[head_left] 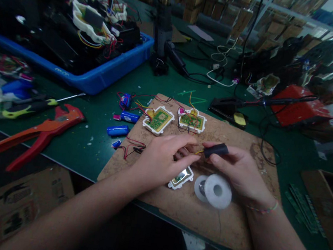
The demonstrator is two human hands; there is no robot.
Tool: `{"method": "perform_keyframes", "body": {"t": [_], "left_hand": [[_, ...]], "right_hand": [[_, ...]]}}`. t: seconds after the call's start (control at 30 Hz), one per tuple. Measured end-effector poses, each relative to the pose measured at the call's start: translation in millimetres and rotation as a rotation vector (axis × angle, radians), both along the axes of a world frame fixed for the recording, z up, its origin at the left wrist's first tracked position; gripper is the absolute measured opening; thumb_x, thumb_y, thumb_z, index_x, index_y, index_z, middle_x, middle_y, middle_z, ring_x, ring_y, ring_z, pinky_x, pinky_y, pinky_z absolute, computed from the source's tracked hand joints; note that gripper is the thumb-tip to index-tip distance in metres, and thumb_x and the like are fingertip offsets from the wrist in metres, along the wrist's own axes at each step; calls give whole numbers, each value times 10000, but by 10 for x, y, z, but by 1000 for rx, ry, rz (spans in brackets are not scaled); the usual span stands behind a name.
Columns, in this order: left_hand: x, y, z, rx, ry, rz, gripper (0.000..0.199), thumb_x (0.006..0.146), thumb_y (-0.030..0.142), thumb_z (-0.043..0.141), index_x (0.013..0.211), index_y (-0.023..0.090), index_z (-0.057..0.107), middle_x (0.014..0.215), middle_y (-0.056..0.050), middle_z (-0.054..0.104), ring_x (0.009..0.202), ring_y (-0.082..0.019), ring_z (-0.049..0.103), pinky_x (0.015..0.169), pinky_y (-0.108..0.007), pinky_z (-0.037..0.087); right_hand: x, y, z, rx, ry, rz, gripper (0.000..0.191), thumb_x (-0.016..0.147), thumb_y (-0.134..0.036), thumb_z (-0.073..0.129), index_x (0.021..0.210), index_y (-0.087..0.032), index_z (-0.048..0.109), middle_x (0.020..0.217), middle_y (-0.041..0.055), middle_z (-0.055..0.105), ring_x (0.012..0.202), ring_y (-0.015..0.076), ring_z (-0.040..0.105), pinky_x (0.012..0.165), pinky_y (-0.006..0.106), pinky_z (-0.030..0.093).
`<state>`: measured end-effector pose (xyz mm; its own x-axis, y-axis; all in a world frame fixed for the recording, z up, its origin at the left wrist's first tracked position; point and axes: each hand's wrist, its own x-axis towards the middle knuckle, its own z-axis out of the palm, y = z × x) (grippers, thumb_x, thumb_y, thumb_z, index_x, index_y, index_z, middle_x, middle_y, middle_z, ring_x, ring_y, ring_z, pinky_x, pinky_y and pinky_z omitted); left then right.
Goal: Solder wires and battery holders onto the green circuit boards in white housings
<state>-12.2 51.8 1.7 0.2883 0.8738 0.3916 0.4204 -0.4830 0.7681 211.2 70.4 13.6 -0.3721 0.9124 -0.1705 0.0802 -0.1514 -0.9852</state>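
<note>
My right hand (242, 174) holds a small black cylinder (216, 149) between thumb and fingers above the brown work board (232, 231). My left hand (163, 160) pinches a thin yellow wire (199, 151) at the cylinder's left end. Under my left hand lies a white-framed circuit board (181, 178), partly hidden. A white solder spool (213, 190) rests on the board below my right hand. Two more white-framed green circuit boards (158, 119) (192, 121) with red and yellow wires lie at the board's far edge.
Blue cylindrical cells (117, 130) and loose wires lie left of the board. Red cutters (40, 133) and a screwdriver (31, 105) are on the green mat. A blue bin (105, 76) of parts stands back left, a soldering iron stand (229, 111) and a red box (297, 107) back right.
</note>
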Motion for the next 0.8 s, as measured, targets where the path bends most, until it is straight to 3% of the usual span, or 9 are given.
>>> {"method": "perform_keyframes", "body": {"t": [0.1,0.2,0.3,0.4,0.57,0.8], "left_hand": [[3,-14,-34,122,91,-14,51,950,217,698,944,185,738,861,4,787,765,-147,748,714,-254,561],[9,-26,-55,172,125,-30,95,973,210,663,954,189,753,894,-1,805,803,-165,762,740,-272,550],[14,-29,-39,112,83,-31,103,974,196,657,1007,195,755,975,-8,813,864,-170,766,785,-273,550],[13,-28,-8,-33,14,-65,98,984,198,646,977,213,743,916,27,800,823,-133,751,773,-242,541],[8,-42,-29,-141,34,-42,46,967,239,676,1006,216,672,922,20,798,850,-160,771,769,-260,559],[10,-59,-68,-134,190,-15,205,946,259,679,1117,230,569,944,-27,790,853,-218,790,719,-295,589]], "right_hand": [[1,14,-26,-54,48,-6,301,821,-375,834,1111,-304,796,1107,4,794,860,73,711,799,168,558],[7,15,-57,-113,108,-5,312,828,-382,829,1128,-309,788,1015,-6,800,827,60,706,763,145,544],[12,7,-95,-185,137,14,343,822,-389,832,1149,-303,778,959,1,797,832,79,721,765,165,556],[4,5,-111,-202,130,57,350,825,-398,825,1155,-291,773,1076,29,792,890,110,733,804,209,571],[-7,24,-41,-28,-27,132,306,846,-375,807,1128,-259,787,1100,44,773,937,136,712,827,248,561],[5,27,66,160,-222,275,253,888,-385,757,1097,-248,797,1121,59,739,1018,180,691,892,312,547]]}}
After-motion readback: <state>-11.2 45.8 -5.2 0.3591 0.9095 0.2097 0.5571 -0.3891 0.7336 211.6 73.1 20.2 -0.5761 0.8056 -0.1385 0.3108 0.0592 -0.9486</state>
